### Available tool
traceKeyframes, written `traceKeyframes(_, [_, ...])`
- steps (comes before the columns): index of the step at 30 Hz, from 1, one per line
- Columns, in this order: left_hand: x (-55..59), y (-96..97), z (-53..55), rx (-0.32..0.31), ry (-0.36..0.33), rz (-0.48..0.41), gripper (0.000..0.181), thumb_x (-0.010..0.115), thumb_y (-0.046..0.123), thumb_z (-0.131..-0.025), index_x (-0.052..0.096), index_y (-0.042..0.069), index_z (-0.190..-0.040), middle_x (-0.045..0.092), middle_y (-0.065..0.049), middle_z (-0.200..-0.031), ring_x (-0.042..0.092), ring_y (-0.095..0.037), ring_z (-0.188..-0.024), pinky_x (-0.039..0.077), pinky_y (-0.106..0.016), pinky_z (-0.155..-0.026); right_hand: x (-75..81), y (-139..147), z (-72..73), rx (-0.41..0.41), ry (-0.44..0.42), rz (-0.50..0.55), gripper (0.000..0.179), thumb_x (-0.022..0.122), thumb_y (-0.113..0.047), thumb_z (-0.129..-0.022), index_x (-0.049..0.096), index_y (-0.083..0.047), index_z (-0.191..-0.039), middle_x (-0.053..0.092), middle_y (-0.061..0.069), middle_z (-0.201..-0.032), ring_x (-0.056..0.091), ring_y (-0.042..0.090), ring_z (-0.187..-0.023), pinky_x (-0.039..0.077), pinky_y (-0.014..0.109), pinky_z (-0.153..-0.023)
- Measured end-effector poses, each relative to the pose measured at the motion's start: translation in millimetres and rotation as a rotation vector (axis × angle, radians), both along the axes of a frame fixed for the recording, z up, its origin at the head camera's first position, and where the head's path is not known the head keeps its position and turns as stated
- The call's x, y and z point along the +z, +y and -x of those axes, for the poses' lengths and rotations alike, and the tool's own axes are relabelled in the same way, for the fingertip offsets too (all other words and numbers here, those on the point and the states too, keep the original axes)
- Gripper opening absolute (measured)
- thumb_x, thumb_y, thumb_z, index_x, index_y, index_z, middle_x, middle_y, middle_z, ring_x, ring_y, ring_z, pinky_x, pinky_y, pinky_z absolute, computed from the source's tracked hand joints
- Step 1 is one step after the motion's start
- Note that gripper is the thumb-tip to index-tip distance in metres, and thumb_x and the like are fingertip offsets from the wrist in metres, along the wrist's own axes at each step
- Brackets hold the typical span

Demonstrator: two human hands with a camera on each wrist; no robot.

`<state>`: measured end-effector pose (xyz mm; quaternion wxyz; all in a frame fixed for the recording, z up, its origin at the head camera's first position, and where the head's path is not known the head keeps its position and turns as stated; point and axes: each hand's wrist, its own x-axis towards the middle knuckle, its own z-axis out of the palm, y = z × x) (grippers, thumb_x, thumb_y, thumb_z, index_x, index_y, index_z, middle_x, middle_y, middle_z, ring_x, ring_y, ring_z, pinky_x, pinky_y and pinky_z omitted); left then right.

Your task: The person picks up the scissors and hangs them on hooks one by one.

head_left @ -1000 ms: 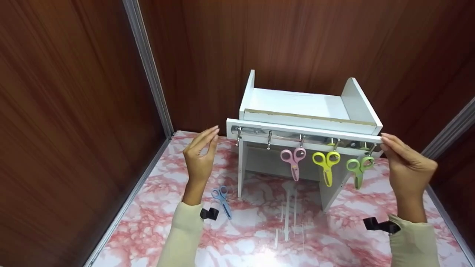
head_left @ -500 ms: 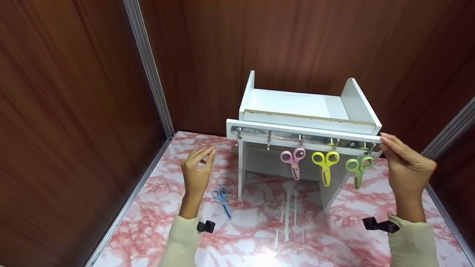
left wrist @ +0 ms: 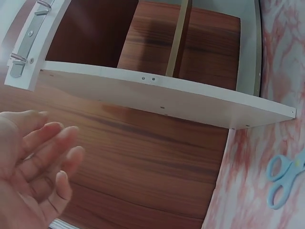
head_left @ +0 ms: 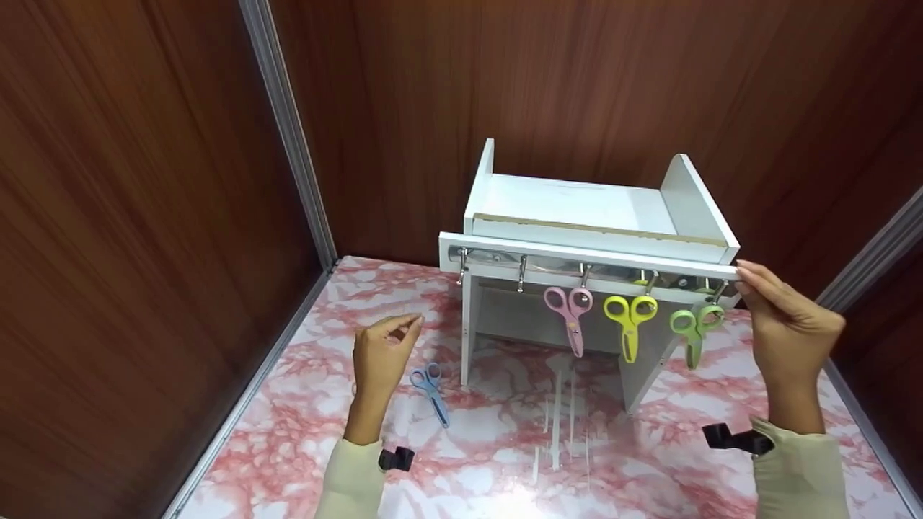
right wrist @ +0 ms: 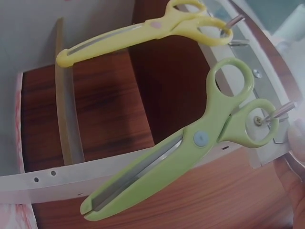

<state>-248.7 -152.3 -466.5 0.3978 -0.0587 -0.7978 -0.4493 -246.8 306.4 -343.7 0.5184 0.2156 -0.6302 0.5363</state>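
A white hook rail [head_left: 551, 277] runs along the front of a white shelf unit. My right hand [head_left: 793, 324] pinches the rail's right end between thumb and fingers. Pink scissors [head_left: 572, 324], yellow scissors [head_left: 630, 328] and green scissors [head_left: 694, 335] hang by their handles from its hooks; the green pair is nearest that hand. The two leftmost hooks carry nothing. Blue scissors [head_left: 433, 395] lie on the table, handles toward the shelf. Above and left of them hovers my left hand [head_left: 378, 357], apart from them, its fingers loosely bent around nothing in the left wrist view.
The shelf unit [head_left: 577, 194] stands on a red-and-white marbled table [head_left: 288, 418], in front of a dark wood panel [head_left: 577, 79]. Another wood panel [head_left: 130, 252] closes off the left side. Black camera mounts [head_left: 396, 459] sit at the wrists.
My left hand has moved down from beside the rail's left end toward the blue scissors. The right hand keeps its pinch on the rail, and the hanging scissors sway slightly.
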Motion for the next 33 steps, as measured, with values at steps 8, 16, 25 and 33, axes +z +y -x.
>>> traceKeyframes(8, [-10.2,-1.5,-9.7,0.051,-0.307,0.065,0.017,0.071,0.045,-0.081,0.077,0.031,-0.089,0.066,0.019,-0.073,0.058,-0.005,-0.061,0.048,-0.028,-0.049,0.3,0.2,0.3,-0.022,-0.008,-0.014,0.019,0.069,0.023,-0.07,0.068,0.016,-0.087,0.067,0.027,-0.096,0.067,0.032,-0.093,0.054,0.027,-0.083])
traceKeyframes(16, [-26.8,-2.4,-16.9,0.003,-0.472,0.172,0.006,0.074,0.031,-0.081,0.077,0.026,-0.084,0.067,0.016,-0.074,0.059,-0.005,-0.066,0.051,-0.03,-0.054,0.1,0.2,-0.1,-0.032,-0.008,-0.016,0.019,0.07,0.022,-0.069,0.069,0.016,-0.086,0.067,0.025,-0.095,0.067,0.03,-0.092,0.054,0.026,-0.083])
traceKeyframes(25, [-41.2,-1.6,-21.4,0.044,-0.601,0.231,0.007,0.073,0.034,-0.081,0.076,0.028,-0.08,0.068,0.009,-0.078,0.063,-0.012,-0.072,0.051,-0.041,-0.06,-0.8,0.2,2.1,0.016,0.001,0.008,0.018,0.068,0.025,-0.069,0.067,0.019,-0.086,0.066,0.029,-0.094,0.066,0.034,-0.093,0.055,0.027,-0.082])
traceKeyframes(33, [-62.3,0.1,-16.0,0.094,-0.662,0.278,0.013,0.071,0.033,-0.081,0.073,0.025,-0.07,0.066,0.006,-0.07,0.059,-0.014,-0.061,0.041,-0.04,-0.054,-0.3,-0.5,0.2,0.001,-0.003,0.004,0.018,0.069,0.025,-0.069,0.067,0.018,-0.086,0.066,0.028,-0.095,0.067,0.032,-0.093,0.055,0.026,-0.082])
